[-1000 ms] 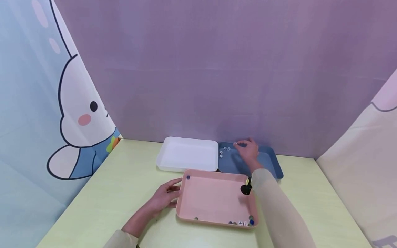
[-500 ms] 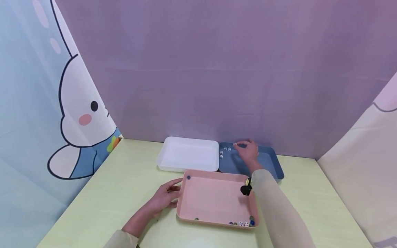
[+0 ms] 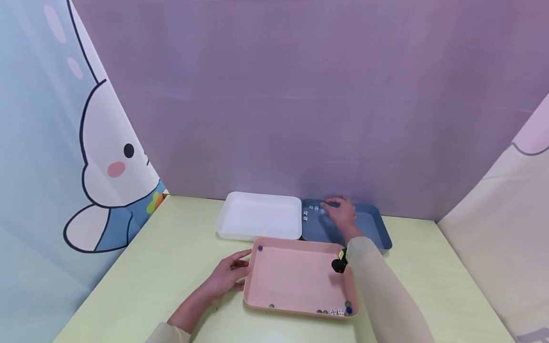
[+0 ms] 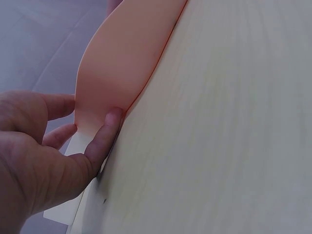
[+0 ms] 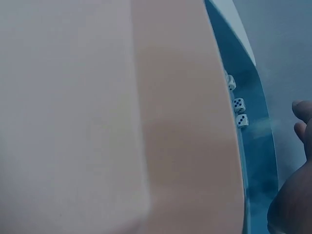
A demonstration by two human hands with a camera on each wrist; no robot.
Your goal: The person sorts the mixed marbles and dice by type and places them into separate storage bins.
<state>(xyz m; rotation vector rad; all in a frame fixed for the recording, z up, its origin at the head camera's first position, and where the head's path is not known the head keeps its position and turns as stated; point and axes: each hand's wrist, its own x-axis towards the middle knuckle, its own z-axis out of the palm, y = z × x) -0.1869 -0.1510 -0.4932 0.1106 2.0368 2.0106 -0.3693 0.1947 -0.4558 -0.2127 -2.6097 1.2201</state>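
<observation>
My left hand (image 3: 228, 273) lies at the left side of the pink tray (image 3: 296, 276), thumb (image 4: 107, 134) and fingertips touching its outer wall. My right hand (image 3: 342, 213) hovers over the blue tray (image 3: 369, 224), thumb and forefinger apart, nothing visible between them. Just below its fingertips is a white die (image 3: 322, 210). Several more dice (image 3: 310, 208) sit along the blue tray's back left side. Two dice (image 3: 337, 312) and several marbles (image 3: 348, 309) gather in the pink tray's near right corner. A blue marble (image 3: 260, 247) is in its far left corner.
A white tray (image 3: 261, 216) stands left of the blue one, both behind the pink tray. A green marble (image 3: 271, 306) sits by the pink tray's near wall. A purple cloth (image 3: 274, 95) hangs behind the pale table (image 3: 180, 238).
The die pinched in my right hand has been let go into the blue tray, and that hand has lowered slightly. The left hand stays at the pink tray.
</observation>
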